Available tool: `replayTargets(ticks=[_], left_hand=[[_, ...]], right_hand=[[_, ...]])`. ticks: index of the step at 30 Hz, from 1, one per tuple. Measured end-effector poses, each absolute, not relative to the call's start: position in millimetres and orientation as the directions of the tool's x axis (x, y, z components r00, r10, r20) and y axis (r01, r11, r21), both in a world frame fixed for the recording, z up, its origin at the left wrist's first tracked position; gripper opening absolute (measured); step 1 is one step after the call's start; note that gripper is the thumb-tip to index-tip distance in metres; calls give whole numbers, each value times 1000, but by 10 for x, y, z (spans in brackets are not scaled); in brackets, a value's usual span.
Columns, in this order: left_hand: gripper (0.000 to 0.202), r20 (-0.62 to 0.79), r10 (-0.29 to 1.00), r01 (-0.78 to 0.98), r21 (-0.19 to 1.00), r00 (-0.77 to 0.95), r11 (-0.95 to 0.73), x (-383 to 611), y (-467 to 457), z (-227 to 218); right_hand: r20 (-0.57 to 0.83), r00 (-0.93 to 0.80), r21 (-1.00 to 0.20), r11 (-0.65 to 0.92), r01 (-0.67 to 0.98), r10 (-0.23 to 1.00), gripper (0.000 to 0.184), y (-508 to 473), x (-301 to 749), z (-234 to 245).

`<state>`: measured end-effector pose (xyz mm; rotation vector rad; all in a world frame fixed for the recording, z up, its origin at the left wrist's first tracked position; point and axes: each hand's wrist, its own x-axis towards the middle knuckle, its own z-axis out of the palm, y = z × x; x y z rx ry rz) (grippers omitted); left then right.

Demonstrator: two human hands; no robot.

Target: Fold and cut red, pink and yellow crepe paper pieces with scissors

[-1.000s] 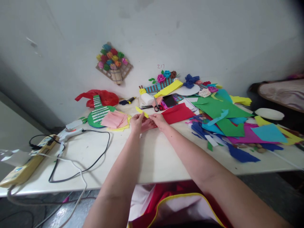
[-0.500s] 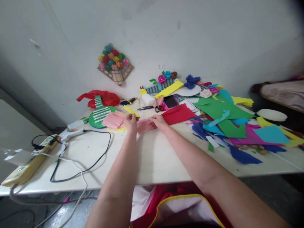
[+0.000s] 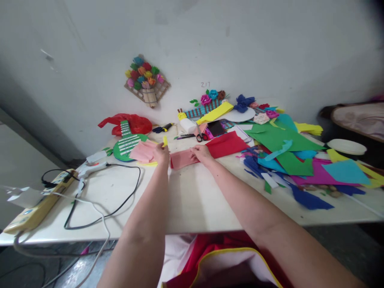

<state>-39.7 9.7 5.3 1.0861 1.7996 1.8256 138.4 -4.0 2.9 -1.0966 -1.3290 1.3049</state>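
Pinching a yellow paper strip [image 3: 165, 141], the left hand [image 3: 162, 153] now sits farther left by the pink sheets [image 3: 141, 151], exposing the pink strip [image 3: 181, 159] at the right hand [image 3: 201, 154], whose grip is unclear.

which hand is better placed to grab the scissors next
Probably the right hand: it is nearer the scissors, which lie just beyond it, while the left hand is farther off and holds a yellow strip.

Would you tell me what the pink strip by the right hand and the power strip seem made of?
Pink strip: perhaps matte paper or cloth; its surface looks dull. Power strip: probably smooth plastic, judging by its moulded-looking casing.
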Motion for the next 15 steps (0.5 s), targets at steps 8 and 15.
replayTargets(ticks=[8, 15], left_hand=[[13, 303, 701, 465, 884, -645, 46, -556, 82, -55], [15, 245, 741, 435, 898, -625, 69, -518, 79, -52]], right_hand=[[61, -127, -997, 68, 48, 990, 20, -22, 1394, 10], [80, -127, -995, 86, 41, 989, 19, 31, 1402, -41]])
